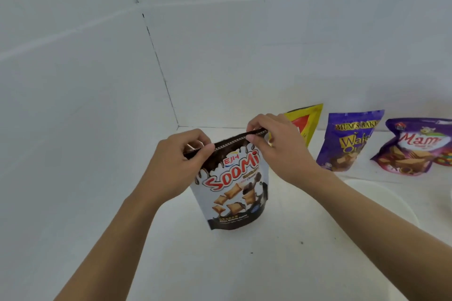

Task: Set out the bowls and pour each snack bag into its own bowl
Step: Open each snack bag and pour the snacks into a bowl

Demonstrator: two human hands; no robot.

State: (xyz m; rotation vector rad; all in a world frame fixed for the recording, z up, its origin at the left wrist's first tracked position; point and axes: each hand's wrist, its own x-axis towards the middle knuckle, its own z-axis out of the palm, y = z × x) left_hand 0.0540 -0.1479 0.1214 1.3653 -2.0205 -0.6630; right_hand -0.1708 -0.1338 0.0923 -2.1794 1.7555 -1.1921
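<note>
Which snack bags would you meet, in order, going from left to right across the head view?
Soomi bag → yellow bag → purple Mum's Bakery wafer bag → purple bag lettered Mam.

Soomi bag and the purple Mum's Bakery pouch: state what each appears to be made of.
Soomi bag: seemingly glossy printed plastic film, with a crimped seal strip along the top. Mum's Bakery pouch: likely similar laminated film, shiny, with soft creases.
</note>
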